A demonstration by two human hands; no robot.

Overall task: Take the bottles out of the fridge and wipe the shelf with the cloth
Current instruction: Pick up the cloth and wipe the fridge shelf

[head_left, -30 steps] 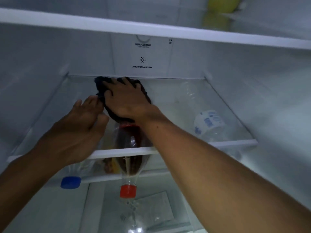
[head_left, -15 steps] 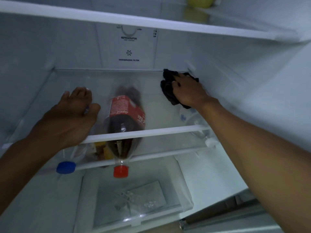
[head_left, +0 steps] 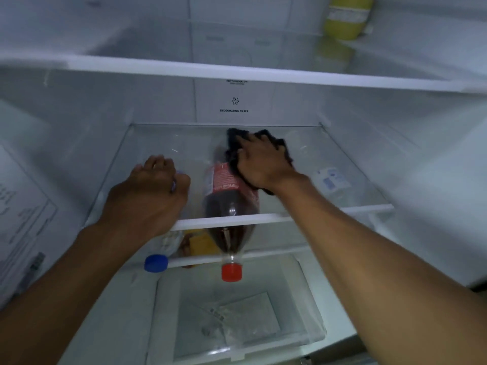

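Observation:
My right hand (head_left: 261, 164) presses a dark cloth (head_left: 238, 139) onto the glass shelf (head_left: 163, 143) near its back middle. My left hand (head_left: 150, 196) rests on the front left of that shelf with its fingers bent, holding nothing. Seen through the glass, a cola bottle (head_left: 228, 206) with a red cap (head_left: 231, 272) lies on the shelf below, cap toward me. To its left is a clear bottle with a blue cap (head_left: 156, 263), mostly hidden by my left arm. At the right lies a clear bottle with a blue-and-white label (head_left: 331, 180).
A white-edged shelf (head_left: 237, 71) runs overhead, with a yellow bottle (head_left: 345, 17) on it at the right. A clear drawer (head_left: 237, 325) sits at the bottom. The white fridge walls close in on both sides, and the back panel carries a deodorizing filter (head_left: 235, 101).
My right hand swept the cloth from the back middle to the back right corner and has come back toward the middle. My left hand stays at the front left, fingers now more bent.

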